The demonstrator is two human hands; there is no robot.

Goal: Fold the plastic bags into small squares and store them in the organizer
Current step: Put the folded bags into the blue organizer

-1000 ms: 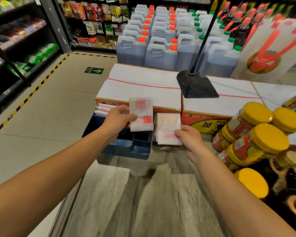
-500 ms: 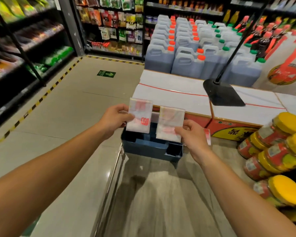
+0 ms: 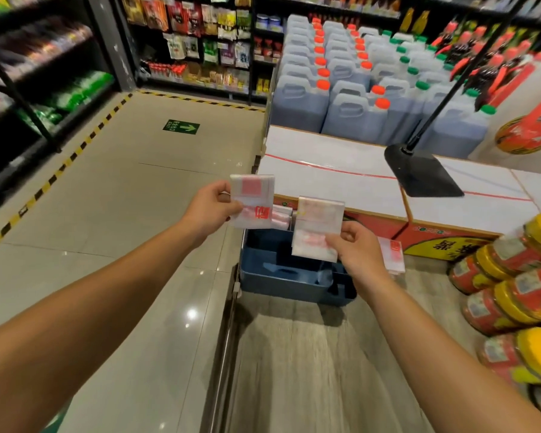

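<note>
My left hand (image 3: 211, 207) pinches a folded white plastic bag with red print (image 3: 253, 201), held upright above the left end of the blue organizer (image 3: 294, 285). My right hand (image 3: 358, 253) grips a second folded bag (image 3: 317, 228) over the organizer's middle. Both bags are off the table and apart from each other. A few folded bags (image 3: 281, 214) stand in the organizer's far compartment behind the held ones. More folded bags (image 3: 393, 256) lie in a small stack on the wooden table (image 3: 310, 370), just right of my right hand.
Yellow-lidded jars (image 3: 512, 289) are piled at the table's right edge. White-topped cartons (image 3: 331, 173) stand behind the organizer with a black stand base (image 3: 422, 176) on them. Jugs of dark liquid (image 3: 350, 98) sit beyond. Tiled aisle floor (image 3: 122, 214) and shelves lie to the left.
My right hand lifted a folded bag off the stack and raised it beside the one in my left hand. The camera view swung left, so the organizer sits further right in frame.
</note>
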